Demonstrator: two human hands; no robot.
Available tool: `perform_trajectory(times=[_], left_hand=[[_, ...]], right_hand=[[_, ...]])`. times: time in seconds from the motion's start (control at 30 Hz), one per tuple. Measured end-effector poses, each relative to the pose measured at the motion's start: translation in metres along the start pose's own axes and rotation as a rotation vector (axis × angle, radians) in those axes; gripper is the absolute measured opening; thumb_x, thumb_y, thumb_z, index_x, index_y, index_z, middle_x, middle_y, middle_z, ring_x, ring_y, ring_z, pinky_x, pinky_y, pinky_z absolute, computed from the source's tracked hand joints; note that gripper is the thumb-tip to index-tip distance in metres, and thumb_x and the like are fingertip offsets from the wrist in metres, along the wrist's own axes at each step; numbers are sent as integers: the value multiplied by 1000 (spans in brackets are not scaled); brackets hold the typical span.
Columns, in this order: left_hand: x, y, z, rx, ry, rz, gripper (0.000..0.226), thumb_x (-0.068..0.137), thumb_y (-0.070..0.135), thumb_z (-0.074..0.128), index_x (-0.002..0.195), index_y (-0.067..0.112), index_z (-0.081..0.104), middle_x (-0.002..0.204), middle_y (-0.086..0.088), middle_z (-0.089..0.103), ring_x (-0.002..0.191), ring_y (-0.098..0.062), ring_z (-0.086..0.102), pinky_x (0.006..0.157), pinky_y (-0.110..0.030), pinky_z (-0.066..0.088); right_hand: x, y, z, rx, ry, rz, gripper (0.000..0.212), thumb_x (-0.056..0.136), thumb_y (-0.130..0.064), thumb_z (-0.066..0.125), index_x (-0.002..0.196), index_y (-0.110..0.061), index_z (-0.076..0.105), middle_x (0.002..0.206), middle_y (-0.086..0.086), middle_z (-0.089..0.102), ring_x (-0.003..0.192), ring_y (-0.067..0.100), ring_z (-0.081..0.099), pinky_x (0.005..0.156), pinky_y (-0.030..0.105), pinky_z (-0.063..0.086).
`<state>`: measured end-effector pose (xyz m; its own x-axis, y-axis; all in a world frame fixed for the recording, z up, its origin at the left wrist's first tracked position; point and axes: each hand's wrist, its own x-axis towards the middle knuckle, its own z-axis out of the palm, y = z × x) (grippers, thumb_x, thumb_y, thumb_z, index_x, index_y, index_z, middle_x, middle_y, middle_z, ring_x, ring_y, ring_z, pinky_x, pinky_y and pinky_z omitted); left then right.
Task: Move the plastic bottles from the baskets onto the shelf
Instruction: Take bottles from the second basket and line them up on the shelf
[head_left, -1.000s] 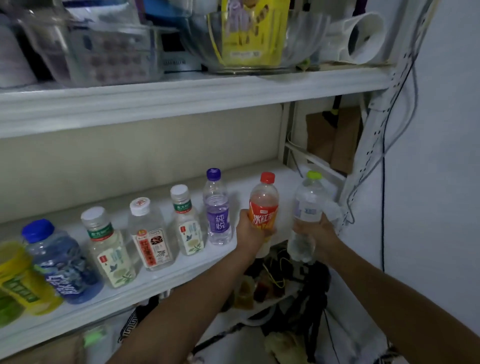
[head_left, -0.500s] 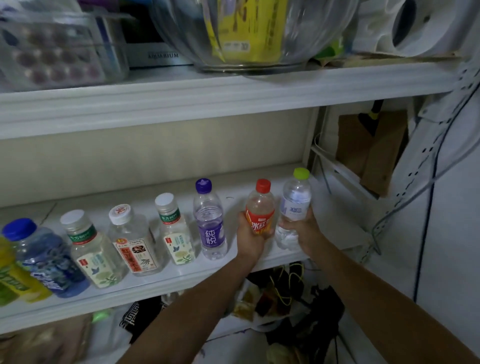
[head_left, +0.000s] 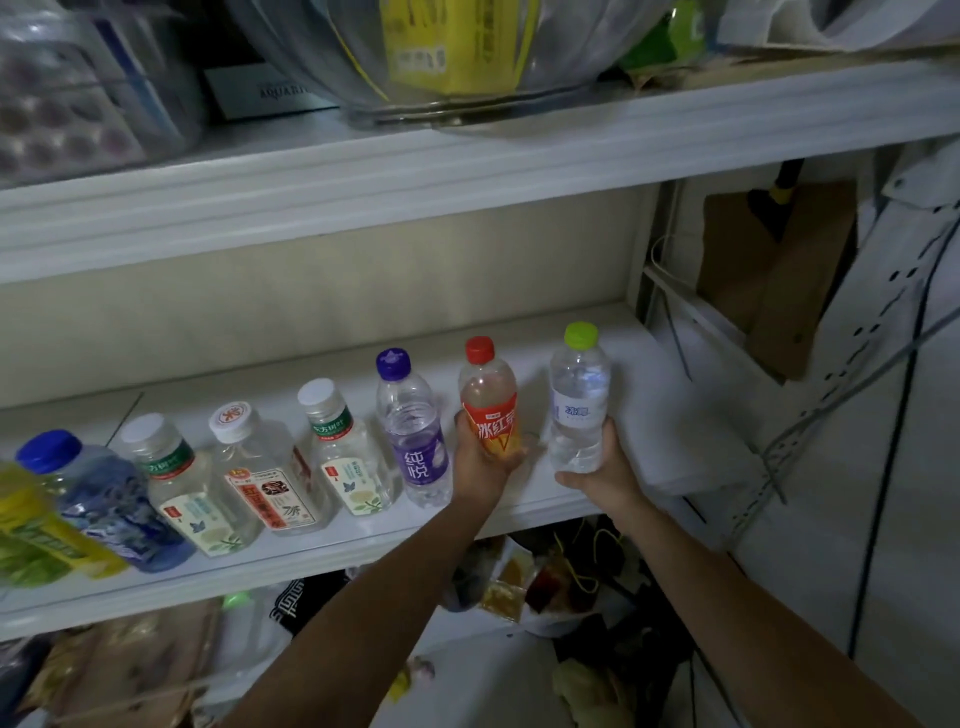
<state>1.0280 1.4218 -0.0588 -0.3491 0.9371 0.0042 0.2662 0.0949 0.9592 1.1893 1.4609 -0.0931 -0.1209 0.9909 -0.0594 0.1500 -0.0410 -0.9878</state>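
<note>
I see both bottles over the shelf (head_left: 675, 426) now, right of the purple-capped water bottle (head_left: 413, 436); a second ago they hung at its near edge. Left hand (head_left: 480, 467) grips the red-capped iced tea bottle (head_left: 488, 405), right hand (head_left: 597, 473) the green-capped water bottle (head_left: 579, 400). Release looks next.

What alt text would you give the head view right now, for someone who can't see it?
The left hand grips a red-capped orange bottle and the right hand a green-capped clear bottle, both upright at the right end of a bottle row on the white shelf. A purple-capped bottle stands beside the orange one.
</note>
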Motion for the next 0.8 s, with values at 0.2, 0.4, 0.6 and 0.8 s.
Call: perform_trajectory(times=[0.2, 0.4, 0.6, 0.8], left_hand=[[-8, -26, 1, 148, 23, -35, 55, 75, 12, 80, 113, 19, 42, 105, 6, 54, 95, -13, 54, 73, -17, 42], [-9, -32, 2, 223, 31, -23, 53, 82, 5, 70, 127, 13, 43, 118, -4, 60, 106, -21, 57, 93, -39, 49], [-12, -30, 9, 208, 53, -20, 65, 81, 10, 73, 135, 13, 37, 125, -5, 56, 113, -23, 55, 92, -31, 45], [-9, -27, 9, 233, 57, -36, 58, 81, 21, 75, 127, 13, 41, 122, -7, 56, 108, -24, 57, 86, -32, 46]], right_hand=[[2, -2, -1, -160, 75, 33, 83, 54, -2, 89, 122, -21, 46, 116, 0, 64, 107, 26, 61, 92, 45, 51], [-5, -4, 16, -288, 243, -28, 85, 51, -13, 92, 121, -16, 44, 121, 2, 58, 111, 24, 55, 87, 39, 49], [-5, -3, 10, -205, 163, -88, 90, 57, 0, 86, 134, -8, 40, 126, 10, 54, 117, 27, 53, 93, 40, 49], [-11, 0, 14, -177, 219, -62, 78, 63, -4, 84, 129, -19, 43, 117, -1, 62, 107, 22, 59, 83, 28, 44]])
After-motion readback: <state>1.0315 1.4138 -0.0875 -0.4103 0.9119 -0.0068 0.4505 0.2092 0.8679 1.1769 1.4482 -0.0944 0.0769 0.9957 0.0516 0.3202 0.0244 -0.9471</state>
